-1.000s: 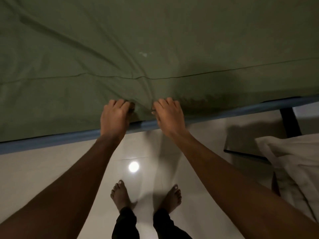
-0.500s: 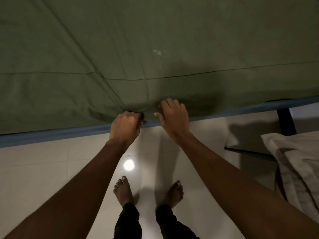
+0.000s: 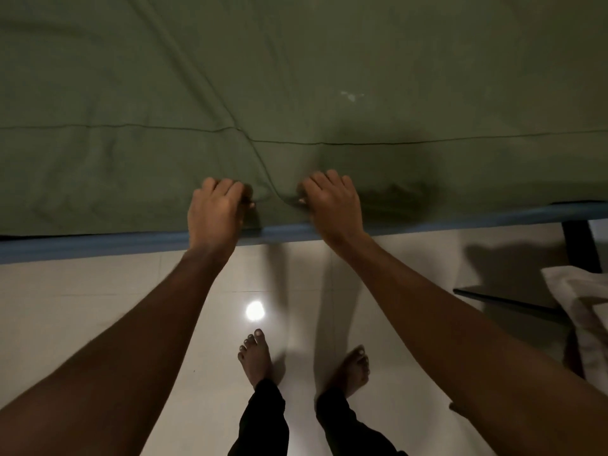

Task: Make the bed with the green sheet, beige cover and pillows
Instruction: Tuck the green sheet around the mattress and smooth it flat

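The green sheet [image 3: 296, 67] covers the mattress across the whole upper half of the view and hangs over its near side. My left hand [image 3: 215, 212] and my right hand [image 3: 334, 205] are side by side on that hanging side, just above the blue bed edge [image 3: 98, 246]. Both have curled fingers that grip the cloth, and a fold runs up between them. A pale cloth or pillow [image 3: 582, 311] lies at the right edge.
I stand barefoot on a glossy pale tiled floor [image 3: 82, 307] close to the bed. A dark bed leg [image 3: 579, 245] and a dark bar [image 3: 506, 301] stand at the right beside the pale cloth.
My left hand dropped to the blue edge half a second ago and has come back up onto the sheet's side. My right hand stays in nearly the same place.
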